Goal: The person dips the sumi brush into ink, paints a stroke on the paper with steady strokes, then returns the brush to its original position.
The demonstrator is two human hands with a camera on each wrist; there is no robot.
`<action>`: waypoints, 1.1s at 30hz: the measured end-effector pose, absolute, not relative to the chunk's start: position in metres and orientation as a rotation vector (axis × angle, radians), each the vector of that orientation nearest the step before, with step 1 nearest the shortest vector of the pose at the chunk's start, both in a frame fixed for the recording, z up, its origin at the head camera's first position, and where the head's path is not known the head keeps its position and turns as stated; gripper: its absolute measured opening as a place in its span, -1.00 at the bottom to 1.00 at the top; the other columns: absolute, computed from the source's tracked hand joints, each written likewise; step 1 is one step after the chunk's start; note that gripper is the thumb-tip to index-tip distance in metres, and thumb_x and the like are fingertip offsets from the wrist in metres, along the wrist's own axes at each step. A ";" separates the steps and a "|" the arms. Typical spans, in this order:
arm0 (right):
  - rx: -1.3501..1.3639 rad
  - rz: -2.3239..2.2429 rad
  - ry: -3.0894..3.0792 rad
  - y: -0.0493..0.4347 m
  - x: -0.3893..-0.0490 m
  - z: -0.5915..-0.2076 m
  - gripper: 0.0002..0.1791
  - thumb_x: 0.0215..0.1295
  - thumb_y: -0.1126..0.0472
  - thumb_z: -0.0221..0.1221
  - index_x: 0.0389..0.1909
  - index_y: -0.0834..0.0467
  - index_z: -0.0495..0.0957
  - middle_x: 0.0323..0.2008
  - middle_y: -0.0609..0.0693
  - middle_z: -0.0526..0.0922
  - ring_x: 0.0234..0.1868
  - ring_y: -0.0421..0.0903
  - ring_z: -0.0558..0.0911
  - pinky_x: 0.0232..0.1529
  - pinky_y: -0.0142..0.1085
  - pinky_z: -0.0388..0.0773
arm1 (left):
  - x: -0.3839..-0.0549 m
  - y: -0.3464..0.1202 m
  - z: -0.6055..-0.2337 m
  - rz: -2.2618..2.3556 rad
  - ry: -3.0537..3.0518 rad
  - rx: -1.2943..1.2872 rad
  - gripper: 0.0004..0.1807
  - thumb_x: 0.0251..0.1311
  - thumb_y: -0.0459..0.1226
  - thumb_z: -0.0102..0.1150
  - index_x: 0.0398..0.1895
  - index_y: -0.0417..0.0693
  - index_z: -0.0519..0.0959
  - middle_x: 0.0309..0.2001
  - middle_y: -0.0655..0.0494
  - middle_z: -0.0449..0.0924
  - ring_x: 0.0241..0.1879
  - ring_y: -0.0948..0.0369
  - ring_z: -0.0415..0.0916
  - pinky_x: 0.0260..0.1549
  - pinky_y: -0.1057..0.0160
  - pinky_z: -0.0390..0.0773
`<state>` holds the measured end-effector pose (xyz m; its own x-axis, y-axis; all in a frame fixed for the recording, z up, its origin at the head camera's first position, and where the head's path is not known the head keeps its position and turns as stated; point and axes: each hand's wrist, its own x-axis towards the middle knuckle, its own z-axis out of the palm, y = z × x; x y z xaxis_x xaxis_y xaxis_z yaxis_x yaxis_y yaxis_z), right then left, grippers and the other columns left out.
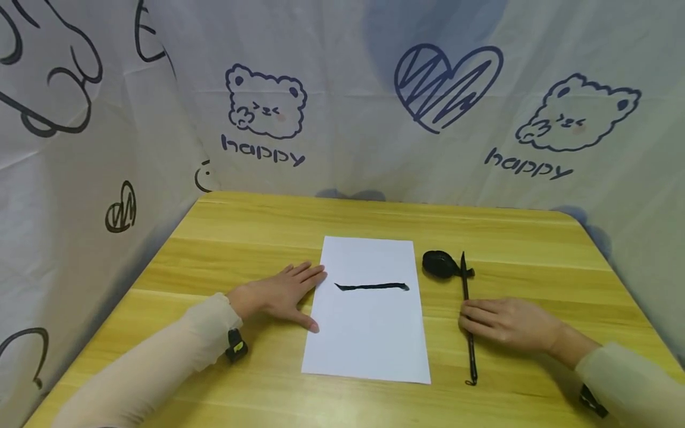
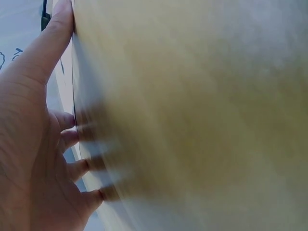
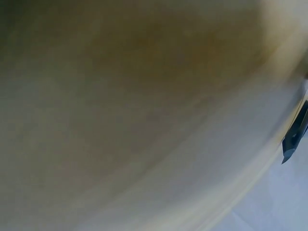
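Observation:
In the head view a white sheet of paper (image 1: pixel 369 339) bears one thick black stroke (image 1: pixel 371 286). My left hand (image 1: pixel 280 294) lies spread at the sheet's left side, its fingertips and thumb touching that edge. Its palm (image 2: pixel 29 144) and thumb show in the left wrist view. To the right of the sheet, my right hand (image 1: pixel 508 324) holds the shaft of a black writing brush (image 1: pixel 465 291), fingers laid over it and thumb hidden. The brush's upper part rests across the narrow end of a rounded black dish (image 1: pixel 440 264). The right wrist view does not clearly show the hand.
Everything lies on a yellow wood-grain table (image 1: pixel 257 226). Pale cloth (image 1: pixel 353 166) with bear and heart drawings hangs behind the table and along its left. A black wrist device (image 1: pixel 235 346) sits under the left cuff, another (image 1: pixel 593 401) under the right cuff.

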<state>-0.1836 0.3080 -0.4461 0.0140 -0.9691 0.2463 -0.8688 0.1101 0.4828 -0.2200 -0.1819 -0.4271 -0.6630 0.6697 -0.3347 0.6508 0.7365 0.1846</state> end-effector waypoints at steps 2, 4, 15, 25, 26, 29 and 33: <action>1.777 -0.266 -1.878 0.308 -0.183 -0.447 -0.42 0.54 0.48 -0.48 0.06 0.25 0.56 0.03 0.17 0.62 0.02 0.04 0.64 -0.07 -0.18 0.61 | -0.220 -0.182 -0.428 0.060 2.557 1.018 0.30 -0.04 0.55 -0.04 0.59 -0.01 -0.19 0.57 0.07 -0.29 0.52 -0.04 -0.37 0.41 -0.13 -0.20; 1.773 -0.261 -1.880 0.308 -0.182 -0.448 -0.43 0.53 0.49 -0.48 0.07 0.25 0.55 0.04 0.17 0.62 0.02 0.04 0.63 -0.07 -0.18 0.61 | -0.220 -0.183 -0.428 0.049 2.556 1.021 0.29 -0.03 0.55 -0.05 0.59 -0.01 -0.20 0.57 0.07 -0.29 0.52 -0.04 -0.37 0.41 -0.12 -0.20; 1.701 -0.197 -1.950 0.315 -0.176 -0.436 -0.45 0.56 0.47 -0.50 0.17 0.28 0.47 0.06 0.19 0.59 0.06 0.07 0.59 -0.06 -0.13 0.58 | -0.218 -0.182 -0.426 0.045 2.567 1.033 0.29 -0.05 0.55 -0.05 0.59 0.00 -0.18 0.57 0.07 -0.28 0.52 -0.05 -0.34 0.41 -0.13 -0.15; 1.581 -0.079 -1.977 0.315 -0.179 -0.424 -0.51 0.61 0.35 -0.43 0.10 0.32 0.51 0.00 0.21 0.62 -0.01 0.09 0.61 -0.12 -0.10 0.57 | -0.220 -0.185 -0.427 0.079 2.577 1.056 0.31 -0.07 0.55 -0.01 0.59 -0.03 -0.15 0.57 0.04 -0.25 0.51 -0.08 -0.27 0.40 -0.14 -0.11; 1.556 -0.039 -1.965 0.313 -0.180 -0.422 -0.53 0.61 0.33 -0.38 0.08 0.32 0.54 -0.03 0.20 0.63 -0.05 0.09 0.62 -0.15 -0.10 0.58 | -0.220 -0.186 -0.427 0.079 2.580 1.059 0.31 -0.07 0.54 0.00 0.59 -0.04 -0.14 0.57 0.03 -0.24 0.51 -0.09 -0.27 0.40 -0.13 -0.11; 1.469 0.083 -1.945 0.309 -0.182 -0.419 -0.58 0.58 0.25 -0.23 0.04 0.32 0.59 -0.11 0.19 0.67 -0.16 0.09 0.66 -0.25 -0.09 0.61 | -0.220 -0.186 -0.427 0.071 2.590 1.075 0.30 -0.06 0.53 0.02 0.58 -0.07 -0.13 0.57 0.01 -0.22 0.51 -0.11 -0.24 0.41 -0.10 -0.10; 1.363 0.197 -1.924 0.306 -0.183 -0.414 -0.61 0.51 0.20 -0.12 -0.05 0.34 0.64 -0.18 0.18 0.69 -0.27 0.10 0.67 -0.34 -0.08 0.61 | -0.218 -0.187 -0.425 0.044 2.591 1.089 0.29 -0.04 0.51 0.03 0.58 -0.09 -0.12 0.57 0.00 -0.21 0.50 -0.12 -0.23 0.41 -0.06 -0.08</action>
